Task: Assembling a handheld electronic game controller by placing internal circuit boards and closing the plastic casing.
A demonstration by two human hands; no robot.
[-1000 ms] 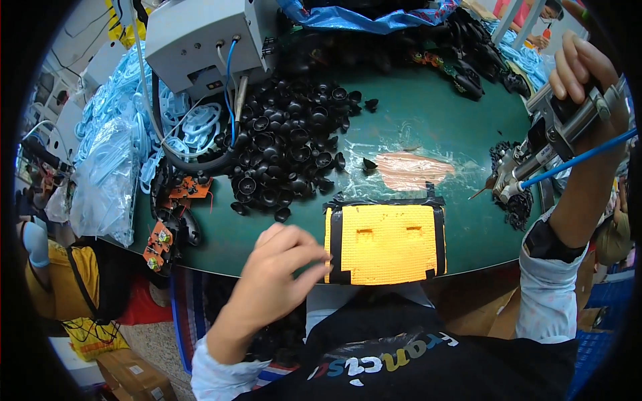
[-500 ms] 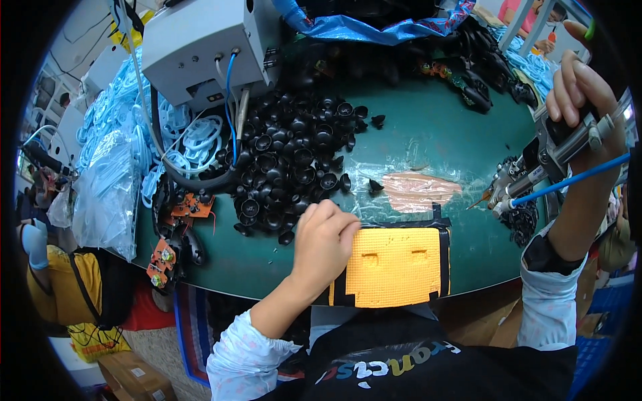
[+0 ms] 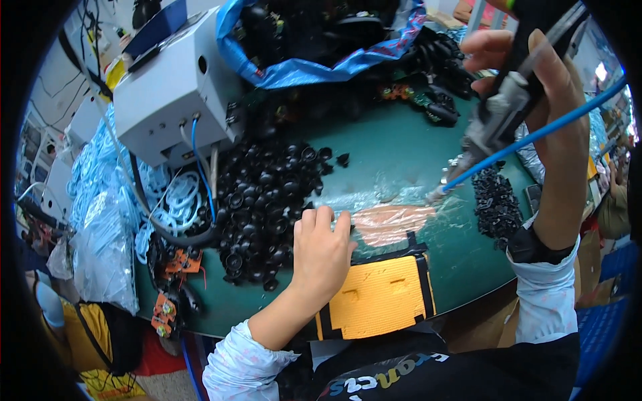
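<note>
My left hand [image 3: 321, 254] is over the near edge of the pile of small black plastic cups [image 3: 257, 190], fingers bent and apart. A dark piece lies by its fingertips, and I see nothing held. Beside this hand, a yellow textured pad [image 3: 378, 301] with two slots and black tape edging lies at the table's front edge. My right hand [image 3: 552, 80] is raised at the right, wrapped round a metal hand tool [image 3: 495, 123] with a blue hose [image 3: 535, 144]. The tool, blurred, points down and left toward a taped-down pinkish patch [image 3: 394, 224].
A grey machine box [image 3: 170, 87] with cables stands at the back left, beside light-blue plastic rings [image 3: 180, 200]. Behind is a blue bag [image 3: 294, 77] of black parts. Small black pieces [image 3: 498, 204] lie heaped at right. Orange circuit boards [image 3: 180, 260] are at left.
The view has shifted. My left hand has left the yellow pad's upper corner for the cup pile's edge. My right hand and the tool have moved left and up over the table.
</note>
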